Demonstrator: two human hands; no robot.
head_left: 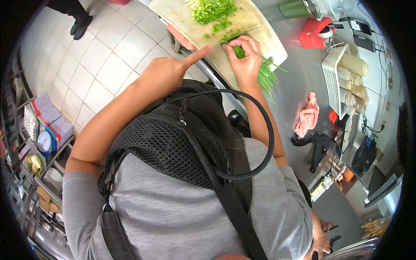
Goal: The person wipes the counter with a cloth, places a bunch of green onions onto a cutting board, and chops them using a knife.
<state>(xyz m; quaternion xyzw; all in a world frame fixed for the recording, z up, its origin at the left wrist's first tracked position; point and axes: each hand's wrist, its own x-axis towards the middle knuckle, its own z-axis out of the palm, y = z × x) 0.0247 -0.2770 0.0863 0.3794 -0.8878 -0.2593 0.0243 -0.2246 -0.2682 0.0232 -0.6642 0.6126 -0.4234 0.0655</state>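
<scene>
My left hand (167, 73) is closed with its index finger stretched along a knife, whose handle is hidden. The thin dark blade (236, 37) lies across the scallions on the white cutting board (208, 26). Pinching the green scallions (266, 78) just beside the blade is my right hand (245, 56), fingers curled and thumb on the near side. Long scallion stalks stick out behind it, past the board's edge. A heap of chopped scallions (212, 11) sits farther up the board, with loose bits near the blade.
The steel counter (288, 82) holds a pink cloth (307, 117), a red container (313, 34), a green can (297, 8) and a white basket (333, 78) beside bottles. A black bag (173, 134) hangs before my torso. Another person's legs (80, 17) and someone's hands (320, 242) show.
</scene>
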